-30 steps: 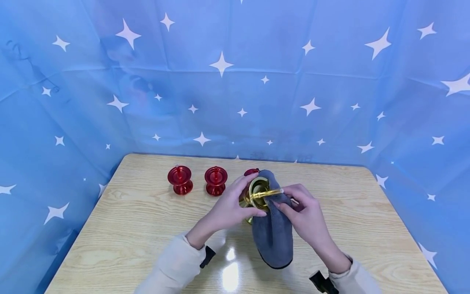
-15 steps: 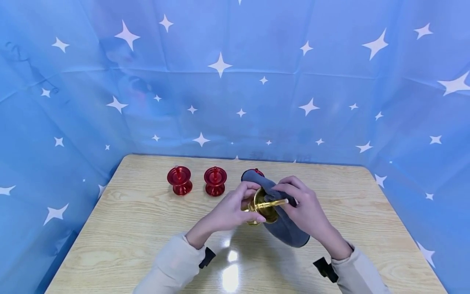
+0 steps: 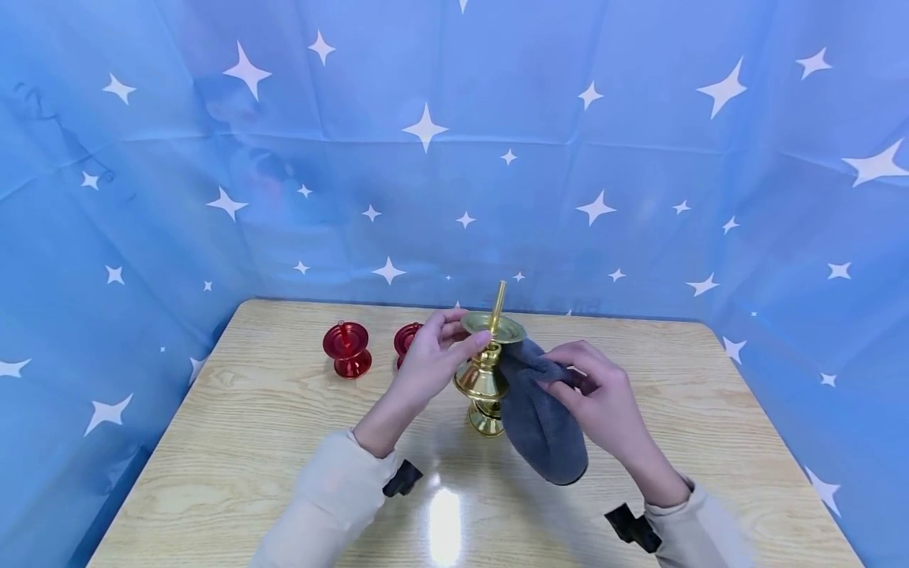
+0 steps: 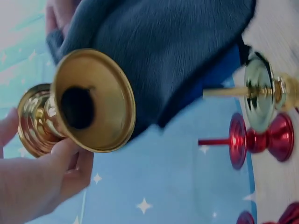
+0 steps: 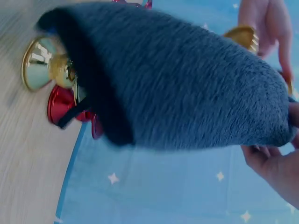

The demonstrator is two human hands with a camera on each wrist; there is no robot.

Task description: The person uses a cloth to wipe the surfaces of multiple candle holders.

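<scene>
My left hand (image 3: 429,355) grips a shiny gold candlestick (image 3: 483,380) just under its dish, thumb in front. The candlestick is raised off the table, its spike pointing up; its hollow flared base (image 4: 114,105) faces the left wrist camera. To its right, my right hand (image 3: 604,398) pinches the upper part of a dark grey cloth (image 3: 540,422). The cloth hangs down beside the candlestick; whether they touch is hard to tell. A second gold candlestick (image 4: 259,93) stands on the table behind, mostly hidden in the head view, where its base (image 3: 486,420) shows.
Red candlesticks stand at the back of the wooden table (image 3: 234,442): one (image 3: 348,351) at the left, another (image 3: 405,341) partly behind my left hand. A blue curtain (image 3: 454,181) with white stars rises behind the table's far edge.
The held gold candlestick has turned from tilted, spike pointing right, to upright and higher. The cloth has come off its dish and hangs at its right, still in my right hand.
</scene>
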